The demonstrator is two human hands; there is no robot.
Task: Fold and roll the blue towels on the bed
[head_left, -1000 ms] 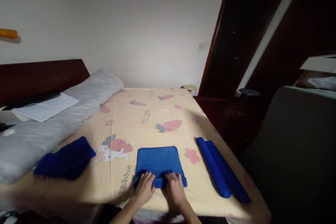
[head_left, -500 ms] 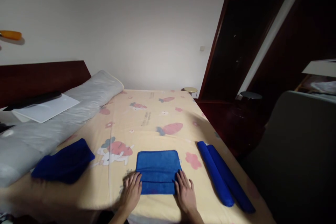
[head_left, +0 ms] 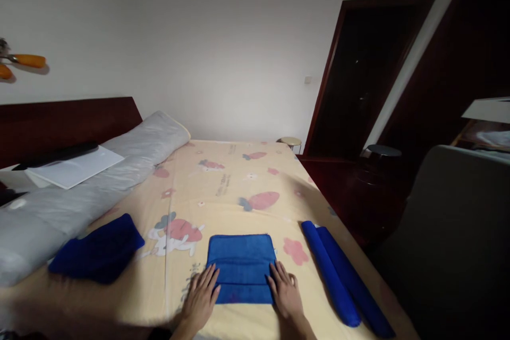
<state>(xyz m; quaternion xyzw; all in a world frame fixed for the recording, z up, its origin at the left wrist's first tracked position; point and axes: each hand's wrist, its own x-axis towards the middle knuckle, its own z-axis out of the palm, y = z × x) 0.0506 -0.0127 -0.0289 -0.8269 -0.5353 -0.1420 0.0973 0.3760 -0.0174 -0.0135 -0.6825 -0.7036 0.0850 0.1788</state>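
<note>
A folded blue towel (head_left: pixel 241 266) lies flat on the yellow cartoon-print bedsheet (head_left: pixel 223 191) near the bed's front edge. My left hand (head_left: pixel 201 298) rests flat at the towel's left edge with its fingers stretched out. My right hand (head_left: pixel 286 292) lies flat at the towel's right edge, fingers spread. Neither hand holds anything. Two rolled blue towels (head_left: pixel 338 275) lie side by side to the right. A loose pile of blue towel (head_left: pixel 98 249) sits to the left.
A long grey pillow (head_left: pixel 79 186) runs along the dark wooden headboard (head_left: pixel 59 122), with a white sheet and a dark object on it. A dark doorway (head_left: pixel 366 74), a small round stool (head_left: pixel 290 142) and a grey chair back (head_left: pixel 458 234) stand to the right.
My hands moved from the towel's near edge out to its left and right sides and flattened. The towel now lies shorter, with its near edge folded over. The view shifted slightly.
</note>
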